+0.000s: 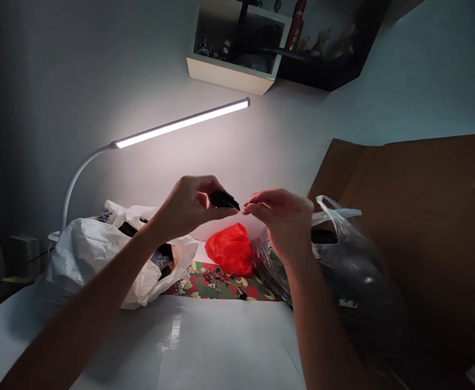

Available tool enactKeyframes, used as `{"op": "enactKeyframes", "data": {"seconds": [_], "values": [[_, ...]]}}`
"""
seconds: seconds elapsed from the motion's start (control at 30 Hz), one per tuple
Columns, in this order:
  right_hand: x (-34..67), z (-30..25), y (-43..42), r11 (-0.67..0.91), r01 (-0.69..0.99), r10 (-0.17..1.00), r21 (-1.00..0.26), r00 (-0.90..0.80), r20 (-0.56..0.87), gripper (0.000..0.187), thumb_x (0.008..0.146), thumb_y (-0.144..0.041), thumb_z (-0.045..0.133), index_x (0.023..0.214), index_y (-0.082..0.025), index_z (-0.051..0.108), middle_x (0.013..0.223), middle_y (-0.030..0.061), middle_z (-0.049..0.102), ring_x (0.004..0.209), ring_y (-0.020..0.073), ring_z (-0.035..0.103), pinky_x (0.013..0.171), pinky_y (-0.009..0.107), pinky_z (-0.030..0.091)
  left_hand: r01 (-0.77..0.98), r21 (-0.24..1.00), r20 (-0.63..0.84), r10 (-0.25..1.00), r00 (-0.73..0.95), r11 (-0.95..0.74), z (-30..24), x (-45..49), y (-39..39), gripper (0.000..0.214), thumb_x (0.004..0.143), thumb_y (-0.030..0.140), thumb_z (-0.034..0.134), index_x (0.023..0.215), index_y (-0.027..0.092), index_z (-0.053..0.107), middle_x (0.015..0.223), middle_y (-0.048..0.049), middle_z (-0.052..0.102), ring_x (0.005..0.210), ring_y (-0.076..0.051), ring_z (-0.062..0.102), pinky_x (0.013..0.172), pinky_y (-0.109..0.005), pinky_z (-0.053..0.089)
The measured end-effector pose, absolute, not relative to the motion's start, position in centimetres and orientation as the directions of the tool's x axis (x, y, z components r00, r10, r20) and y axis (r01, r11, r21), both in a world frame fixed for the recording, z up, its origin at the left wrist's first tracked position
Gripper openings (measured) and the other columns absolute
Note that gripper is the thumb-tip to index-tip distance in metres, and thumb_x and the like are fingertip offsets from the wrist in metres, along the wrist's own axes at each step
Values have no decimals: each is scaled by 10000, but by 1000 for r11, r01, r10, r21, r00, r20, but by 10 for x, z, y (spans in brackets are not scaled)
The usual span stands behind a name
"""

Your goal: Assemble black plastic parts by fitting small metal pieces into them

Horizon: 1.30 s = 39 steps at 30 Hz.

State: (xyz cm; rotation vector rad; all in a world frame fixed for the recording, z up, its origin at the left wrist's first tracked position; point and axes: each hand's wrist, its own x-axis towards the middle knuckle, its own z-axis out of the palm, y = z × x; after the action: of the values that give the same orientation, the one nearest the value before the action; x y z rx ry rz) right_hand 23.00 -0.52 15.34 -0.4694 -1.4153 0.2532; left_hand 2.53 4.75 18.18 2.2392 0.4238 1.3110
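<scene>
I've the left hand [189,201] clamped on a black piece [223,199], right hand [287,218] pinched together beside it; red bag [231,250] near the far edge of the desk [221,341].

OK so, left side of the table [221,346]: a plastic bag [87,244], with the lamp [180,123] reaching over from behind it. In the middle, loose bits [215,277] lie on a mat [257,287], with a tied-up bag [231,249] right behind them. Another bag [355,271] sits right of that, cardboard [424,206] behind it. Shelf [229,76]'s up on the wall [140,70]. Left hand [191,200] and right hand [284,214] are mid-air over the middle, the left's item [223,200] between them.
</scene>
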Motion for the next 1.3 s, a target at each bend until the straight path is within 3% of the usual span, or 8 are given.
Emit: {"op": "enactKeyframes", "data": {"seconds": [0.17,0.27,0.4,0.63,0.83,1.1,1.3], "values": [[225,153,-10,884,200,393,-423,171,903,148,731,-260,979,768,-274,836,710,-24,793,646,159,749,658,333,675,-110,615,702,479,527,-781,182,26,51,331,716,364,980,856,148,773,769,-16,719,635,-81,596,586,-218,506],[220,154,-13,879,207,401,-429,165,901,140,742,-288,974,772,-274,838,709,-26,796,622,161,745,651,348,690,-201,654,676,444,588,-729,182,26,51,305,854,435,877,906,161,752,810,-15,691,585,-56,529,477,-184,437],[218,155,-13,871,196,423,-450,167,891,91,790,-275,933,818,-276,846,746,-22,810,642,174,766,660,366,703,-279,677,648,372,665,-681,182,27,48,327,1003,508,689,1023,182,703,944,-54,694,785,-128,672,494,-178,515],[223,154,-14,872,296,340,-390,205,918,85,874,-212,866,883,-293,840,802,-22,791,726,167,745,651,340,672,-239,720,615,440,655,-651,183,29,44,349,958,486,761,1077,172,665,836,-6,633,582,-72,563,413,-165,439],[218,157,-24,829,461,267,-317,173,948,100,911,-215,833,889,-311,847,960,0,797,866,183,748,626,324,634,-248,742,560,372,741,-623,184,25,38,324,1007,487,696,1063,169,666,805,8,584,561,-61,494,448,-189,409],[213,153,-31,767,543,229,-343,267,936,27,917,-246,836,909,-268,823,867,-1,826,792,217,824,585,320,671,-216,746,551,401,732,-630,182,30,38,343,978,493,743,1124,189,681,824,14,608,502,-33,427,421,-183,364],[208,150,-31,710,679,63,-189,207,976,76,954,-265,793,896,-311,810,909,-19,838,796,194,797,623,338,658,-204,770,515,400,758,-604,184,26,33,322,993,482,719,1113,188,663,842,18,566,538,-43,399,451,-205,330]]}}
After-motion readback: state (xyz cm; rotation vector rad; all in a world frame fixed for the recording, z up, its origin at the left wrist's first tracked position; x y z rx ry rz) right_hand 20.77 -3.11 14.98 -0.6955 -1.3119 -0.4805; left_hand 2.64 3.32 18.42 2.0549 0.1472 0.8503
